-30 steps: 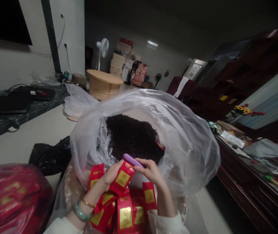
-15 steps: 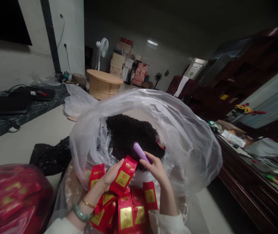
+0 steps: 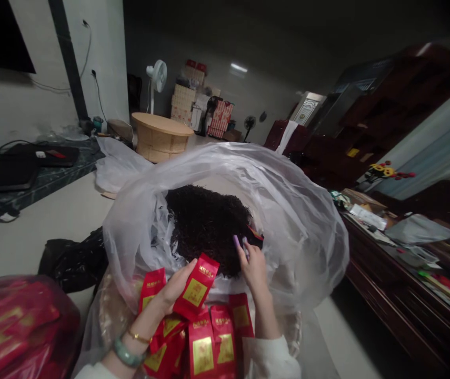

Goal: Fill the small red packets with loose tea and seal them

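My left hand (image 3: 175, 288) is closed around a red packet (image 3: 197, 287) with a gold label, held upright and tilted to the right. Below it, several more red packets (image 3: 202, 347) lie in a woven basket (image 3: 108, 302). My right hand (image 3: 254, 263) reaches into a large clear plastic bag (image 3: 303, 226), its fingers closed on a small purple scoop (image 3: 237, 242). Part of the scoop is hidden by the fingers. It is at the dark dried tea leaves (image 3: 205, 221) heaped in the bag.
A bag of red packets (image 3: 19, 326) sits at the lower left, beside a black plastic bag (image 3: 70, 260). A cluttered dark wooden cabinet (image 3: 390, 284) runs along the right. Behind stand a round wooden table (image 3: 161, 134) and a white fan (image 3: 157, 76).
My right hand has moved forward and down with the purple scoop, from beside the packet to the leaves. My left hand still holds the packet. The view has shifted slightly.
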